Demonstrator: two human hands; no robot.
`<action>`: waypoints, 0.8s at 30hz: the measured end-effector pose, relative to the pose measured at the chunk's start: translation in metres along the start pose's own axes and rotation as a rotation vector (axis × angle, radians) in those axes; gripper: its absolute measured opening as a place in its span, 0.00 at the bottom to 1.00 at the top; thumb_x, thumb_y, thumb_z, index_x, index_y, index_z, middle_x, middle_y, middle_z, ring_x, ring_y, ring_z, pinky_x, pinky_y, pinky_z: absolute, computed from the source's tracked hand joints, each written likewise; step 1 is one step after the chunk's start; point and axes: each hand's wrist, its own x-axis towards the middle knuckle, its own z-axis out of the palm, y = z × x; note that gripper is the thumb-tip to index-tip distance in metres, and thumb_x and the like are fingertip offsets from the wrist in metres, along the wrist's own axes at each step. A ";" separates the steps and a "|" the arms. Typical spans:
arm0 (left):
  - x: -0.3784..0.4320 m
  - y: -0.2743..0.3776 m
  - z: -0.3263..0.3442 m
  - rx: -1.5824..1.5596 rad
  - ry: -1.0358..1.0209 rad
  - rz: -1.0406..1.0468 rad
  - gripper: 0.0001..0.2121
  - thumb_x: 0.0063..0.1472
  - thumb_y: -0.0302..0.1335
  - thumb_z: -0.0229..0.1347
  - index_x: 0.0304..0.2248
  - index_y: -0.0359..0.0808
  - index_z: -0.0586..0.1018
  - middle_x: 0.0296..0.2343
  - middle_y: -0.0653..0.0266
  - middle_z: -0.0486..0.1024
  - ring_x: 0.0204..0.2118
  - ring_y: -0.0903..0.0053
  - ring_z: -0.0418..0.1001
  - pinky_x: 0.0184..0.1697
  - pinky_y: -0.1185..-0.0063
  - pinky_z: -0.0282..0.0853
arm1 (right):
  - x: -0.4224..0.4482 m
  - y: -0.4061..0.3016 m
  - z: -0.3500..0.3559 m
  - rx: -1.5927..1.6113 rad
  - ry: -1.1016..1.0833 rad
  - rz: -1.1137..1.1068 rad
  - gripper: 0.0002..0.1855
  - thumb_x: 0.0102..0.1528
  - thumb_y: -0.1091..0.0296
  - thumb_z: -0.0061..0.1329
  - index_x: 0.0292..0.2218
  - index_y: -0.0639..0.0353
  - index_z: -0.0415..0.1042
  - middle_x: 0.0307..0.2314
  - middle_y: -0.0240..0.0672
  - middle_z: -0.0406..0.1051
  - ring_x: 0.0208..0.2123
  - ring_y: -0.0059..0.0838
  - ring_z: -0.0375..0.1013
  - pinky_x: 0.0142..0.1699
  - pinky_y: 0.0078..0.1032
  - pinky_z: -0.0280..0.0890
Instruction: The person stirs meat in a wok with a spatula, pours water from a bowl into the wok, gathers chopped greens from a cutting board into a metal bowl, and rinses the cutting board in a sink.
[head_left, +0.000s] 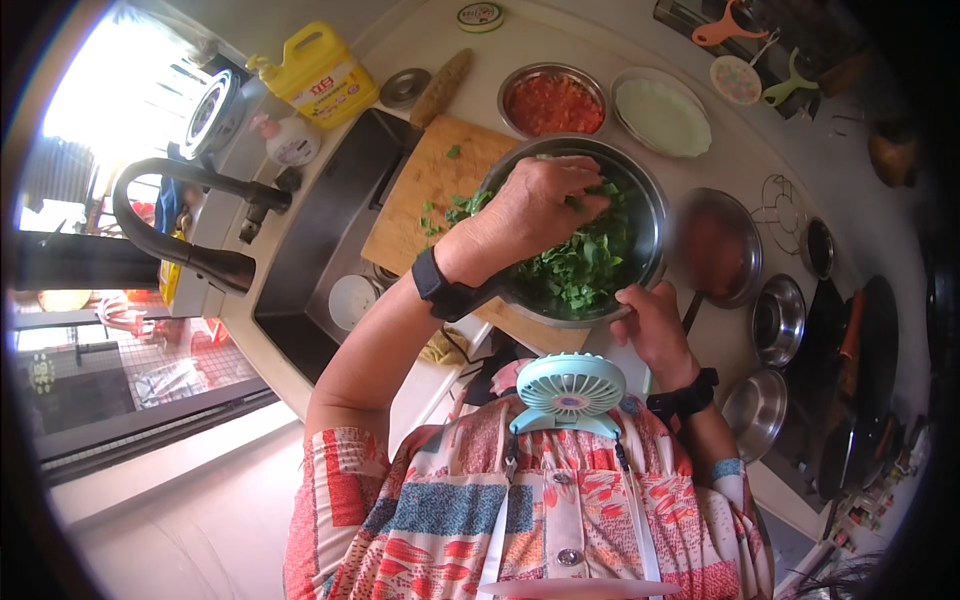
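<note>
A large stainless steel bowl (654, 232) of chopped leafy greens (581, 266) tilts over the edge of a wooden cutting board (409, 191). My right hand (654, 330) grips its near rim, thumb on top. Reaching across from the left, my left hand (544, 199) is over the bowl with bent fingers above the greens. Whether leaves are pinched in it is hidden. More cut greens (466, 208) lie on the board beside the bowl, partly behind my left wrist.
Behind the bowl stand a bowl of chopped tomato (555, 105) and a pale green plate (661, 112). A black sink (300, 247) with a dark faucet (202, 259) lies left. Right are a pan of red food (712, 251), metal bowls (778, 319) and a wok (874, 345). A small fan (571, 386) hangs at my chest.
</note>
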 end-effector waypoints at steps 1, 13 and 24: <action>0.000 -0.002 -0.004 -0.034 -0.103 -0.121 0.11 0.47 0.18 0.54 0.34 0.31 0.76 0.30 0.54 0.75 0.30 0.70 0.75 0.33 0.79 0.69 | 0.000 -0.002 0.001 0.008 0.019 0.010 0.10 0.47 0.69 0.46 0.19 0.66 0.66 0.13 0.35 0.65 0.10 0.24 0.64 0.13 0.20 0.57; -0.024 -0.023 -0.020 -0.235 0.090 -0.218 0.12 0.48 0.16 0.52 0.35 0.27 0.75 0.36 0.57 0.74 0.38 0.75 0.73 0.40 0.82 0.67 | -0.005 -0.007 0.001 0.021 0.157 0.064 0.07 0.46 0.73 0.44 0.20 0.68 0.65 0.13 0.36 0.64 0.09 0.26 0.62 0.13 0.21 0.55; -0.052 -0.062 -0.026 0.174 -0.008 -0.630 0.09 0.43 0.25 0.56 0.27 0.30 0.78 0.19 0.49 0.73 0.24 0.58 0.74 0.29 0.71 0.68 | -0.008 0.000 -0.009 0.054 0.183 0.033 0.11 0.46 0.73 0.45 0.15 0.63 0.61 0.11 0.30 0.59 0.08 0.25 0.61 0.13 0.21 0.56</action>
